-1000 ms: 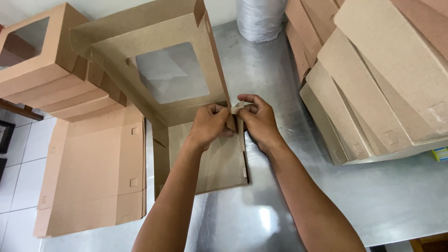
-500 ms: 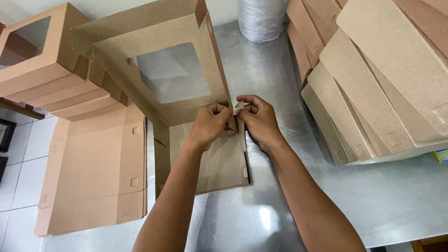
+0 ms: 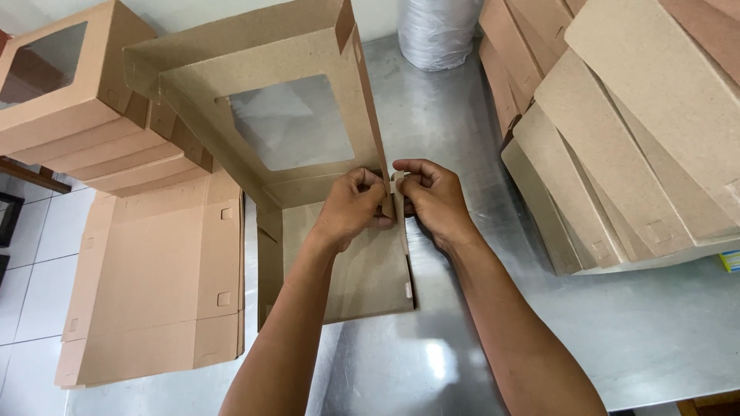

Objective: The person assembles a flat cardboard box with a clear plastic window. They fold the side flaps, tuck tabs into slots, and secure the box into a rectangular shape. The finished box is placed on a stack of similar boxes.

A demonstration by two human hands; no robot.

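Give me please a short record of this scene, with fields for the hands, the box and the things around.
left hand: left hand pinches the right rear corner of the windowed cardboard box
right hand: right hand pinches the same corner from outside
box state: half assembled, window lid tilted up
surface: steel table
left side: flat box blanks; stack of finished window boxes
right side: leaning pile of flat cardboard blanks
rear: roll of clear plastic
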